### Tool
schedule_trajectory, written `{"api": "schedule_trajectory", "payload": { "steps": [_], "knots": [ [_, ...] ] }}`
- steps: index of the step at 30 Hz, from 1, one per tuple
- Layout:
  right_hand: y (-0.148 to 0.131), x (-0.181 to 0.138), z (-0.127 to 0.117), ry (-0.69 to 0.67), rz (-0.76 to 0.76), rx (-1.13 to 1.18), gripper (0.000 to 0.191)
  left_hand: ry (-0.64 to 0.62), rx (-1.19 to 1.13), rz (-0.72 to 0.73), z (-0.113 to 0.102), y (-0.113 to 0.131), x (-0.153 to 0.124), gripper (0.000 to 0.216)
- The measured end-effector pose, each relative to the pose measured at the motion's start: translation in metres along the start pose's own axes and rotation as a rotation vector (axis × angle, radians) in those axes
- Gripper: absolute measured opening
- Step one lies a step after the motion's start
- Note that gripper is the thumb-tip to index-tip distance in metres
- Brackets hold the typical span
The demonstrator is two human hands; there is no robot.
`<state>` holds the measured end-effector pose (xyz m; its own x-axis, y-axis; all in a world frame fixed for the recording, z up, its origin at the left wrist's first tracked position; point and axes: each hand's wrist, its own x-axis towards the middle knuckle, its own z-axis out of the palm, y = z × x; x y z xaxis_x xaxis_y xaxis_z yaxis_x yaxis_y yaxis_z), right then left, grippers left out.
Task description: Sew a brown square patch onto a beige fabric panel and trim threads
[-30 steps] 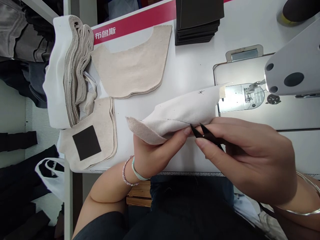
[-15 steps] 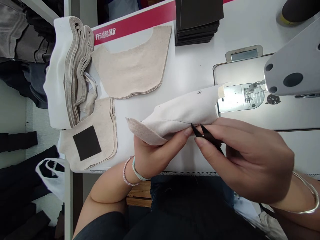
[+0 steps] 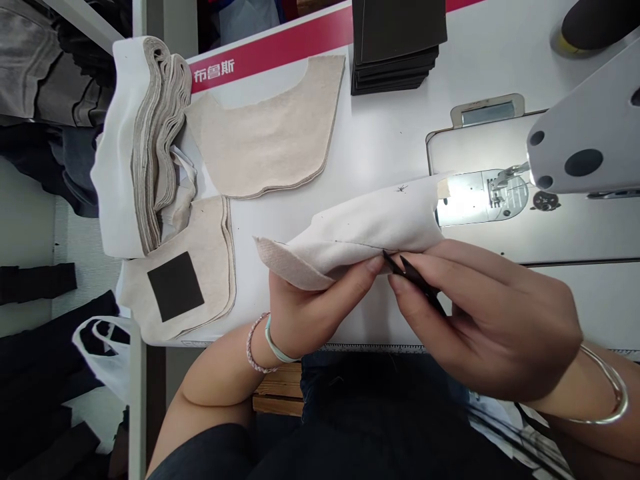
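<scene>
My left hand (image 3: 315, 303) is closed on a white fabric piece (image 3: 370, 223), its thumb on the near edge and its fingers beneath. The piece is folded, and one end curls up to show a beige fuzzy side. A dark line of stitching runs along it, and a small tangle of black thread lies on top near the far edge. My right hand (image 3: 495, 313) grips black thread snips (image 3: 417, 283) between thumb and fingers. Their two pointed blades stand slightly apart, tips at the stitched edge beside my left thumb. My right fingers also meet the fabric's near right corner.
A sewing machine (image 3: 585, 127) with a metal needle plate (image 3: 477, 183) stands at the right. Beige fabric pieces (image 3: 270, 133) and a thick folded fabric stack (image 3: 117, 153) lie at the left. A black square (image 3: 175, 287) rests on beige cloth. Black squares (image 3: 400, 30) are piled at the back.
The gap between the snips' blades looks slightly narrower, and my right hand has shifted a little left. My left hand keeps its hold on the fabric. The whole view has moved slightly.
</scene>
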<state>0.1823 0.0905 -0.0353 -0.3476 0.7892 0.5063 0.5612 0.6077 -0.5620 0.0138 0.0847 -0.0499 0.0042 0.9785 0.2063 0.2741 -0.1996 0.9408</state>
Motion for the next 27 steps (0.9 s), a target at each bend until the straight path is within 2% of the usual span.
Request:
{"api": "schedule_trajectory", "payload": {
  "steps": [10, 16, 20, 27],
  "knots": [
    [0.0009, 0.0033, -0.0033, -0.098, 0.145, 0.19, 0.012, 0.01, -0.019, 0.007, -0.0003, -0.0029, -0.003, 0.027],
    [0.0019, 0.0046, -0.005, -0.094, 0.177, 0.224, 0.011, -0.003, -0.015, 0.029, 0.0002, -0.0024, -0.0031, 0.029],
    [0.0006, 0.0041, -0.0047, -0.084, 0.138, 0.166, 0.012, 0.001, 0.038, 0.029, 0.0003, -0.0006, -0.0014, 0.019],
    [0.0009, 0.0, 0.0012, 0.001, 0.031, 0.047, 0.018, 0.005, 0.058, 0.017, 0.0009, 0.0031, 0.0005, 0.021]
  ]
}}
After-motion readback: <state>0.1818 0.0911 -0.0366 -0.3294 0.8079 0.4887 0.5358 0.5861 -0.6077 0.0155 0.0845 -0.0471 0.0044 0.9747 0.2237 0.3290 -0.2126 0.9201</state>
